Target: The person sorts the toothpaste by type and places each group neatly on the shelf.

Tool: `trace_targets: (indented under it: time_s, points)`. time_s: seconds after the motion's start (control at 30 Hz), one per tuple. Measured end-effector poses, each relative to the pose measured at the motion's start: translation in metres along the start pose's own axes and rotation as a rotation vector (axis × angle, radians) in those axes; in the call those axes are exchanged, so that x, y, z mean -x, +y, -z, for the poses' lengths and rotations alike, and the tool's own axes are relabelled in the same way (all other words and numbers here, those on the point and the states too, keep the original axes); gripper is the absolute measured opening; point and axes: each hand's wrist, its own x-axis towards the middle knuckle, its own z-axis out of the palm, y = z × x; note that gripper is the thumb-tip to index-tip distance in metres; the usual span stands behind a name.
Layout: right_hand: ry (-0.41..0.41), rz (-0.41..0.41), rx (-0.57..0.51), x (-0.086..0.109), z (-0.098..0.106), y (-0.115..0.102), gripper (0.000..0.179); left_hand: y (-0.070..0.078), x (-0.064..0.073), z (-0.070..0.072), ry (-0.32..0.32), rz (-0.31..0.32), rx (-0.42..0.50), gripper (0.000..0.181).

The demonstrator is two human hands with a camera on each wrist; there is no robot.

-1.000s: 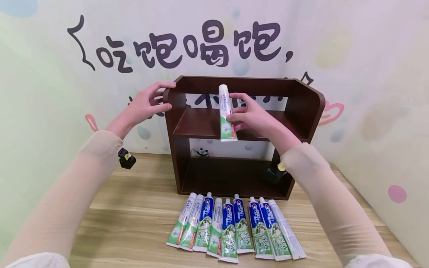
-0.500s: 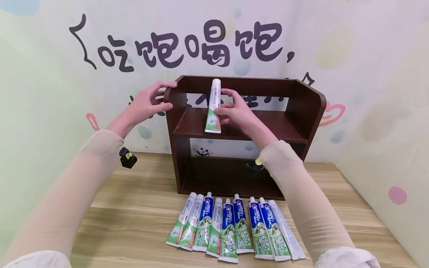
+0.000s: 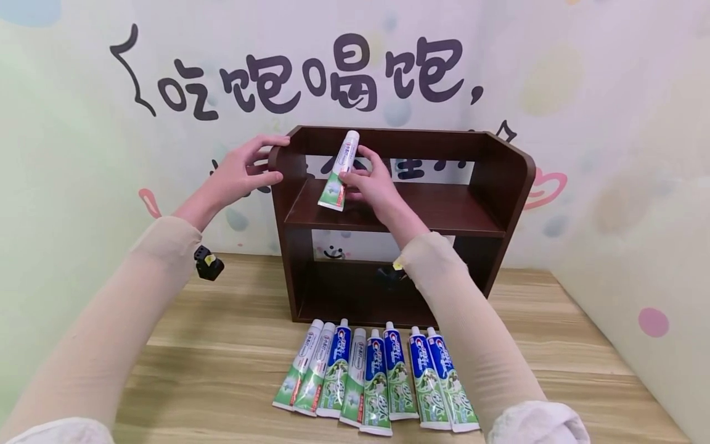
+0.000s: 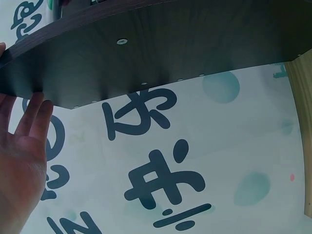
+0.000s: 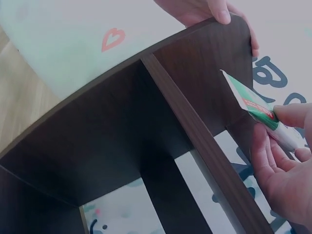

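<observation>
A tube of toothpaste (image 3: 339, 172), white above and green below, is in my right hand (image 3: 375, 185), pinched between thumb and fingers. It hangs tilted in front of the upper compartment of a dark brown two-tier shelf (image 3: 399, 209), cap end up. In the right wrist view the toothpaste tube (image 5: 261, 109) shows its flat end, apart from the shelf boards. My left hand (image 3: 238, 172) holds the upper corner of the shelf's left side panel, thumb at the front edge. From the left wrist camera, fingertips (image 4: 44, 109) touch the panel's outer face.
Several toothpaste tubes lie in a row on the wood-grain table (image 3: 222, 357) before the shelf, some white and green, others blue and green like this tube (image 3: 376, 382). Behind stands a wall (image 3: 222, 37) with large black lettering. My right forearm covers the row's right end.
My right hand has carried the toothpaste tube leftward and slightly up across the upper compartment, and the tube now leans more. My left hand stays on the shelf corner.
</observation>
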Motion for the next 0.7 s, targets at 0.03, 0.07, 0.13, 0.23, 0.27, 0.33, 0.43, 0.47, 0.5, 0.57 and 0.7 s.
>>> trace_targets:
  time_s: [0.03,0.07,0.13,0.23,0.27,0.33,0.43,0.47,0.5,0.57,0.7]
  points:
    - [-0.007,-0.005,-0.01,-0.001,-0.002,0.001,0.074,0.0,0.0,0.0,0.0,0.003,0.0,0.054]
    - [-0.014,-0.008,-0.017,-0.001,-0.005,0.001,0.074,0.0,0.001,0.0,0.0,0.005,-0.002,0.054]
    - [-0.029,-0.004,-0.032,-0.003,-0.01,0.003,0.076,0.0,0.001,0.0,-0.001,0.008,-0.003,0.054]
    - [-0.053,0.012,-0.041,-0.004,-0.016,0.005,0.081,0.0,0.002,0.0,-0.002,0.008,-0.011,0.054]
    - [-0.061,0.02,-0.039,-0.005,-0.018,0.006,0.082,0.001,0.002,0.0,-0.002,0.007,-0.013,0.055]
    - [-0.075,0.033,-0.036,-0.006,-0.022,0.007,0.083,0.001,0.001,0.0,-0.001,0.003,-0.013,0.055]
    - [-0.089,0.042,-0.019,-0.007,-0.028,0.009,0.085,0.0,0.001,0.0,-0.002,-0.001,-0.007,0.054]
    - [-0.09,0.042,-0.014,-0.008,-0.03,0.01,0.085,0.0,0.001,0.0,-0.002,-0.002,-0.007,0.054]
    - [-0.091,0.04,-0.014,-0.008,-0.032,0.01,0.086,0.0,0.001,0.001,-0.003,-0.003,-0.007,0.054]
    - [-0.089,0.034,-0.013,-0.009,-0.036,0.011,0.086,-0.001,0.001,0.0,-0.004,-0.004,-0.011,0.054]
    - [-0.096,0.03,-0.012,-0.012,-0.043,0.013,0.088,-0.001,0.001,0.0,-0.004,-0.003,-0.019,0.054]
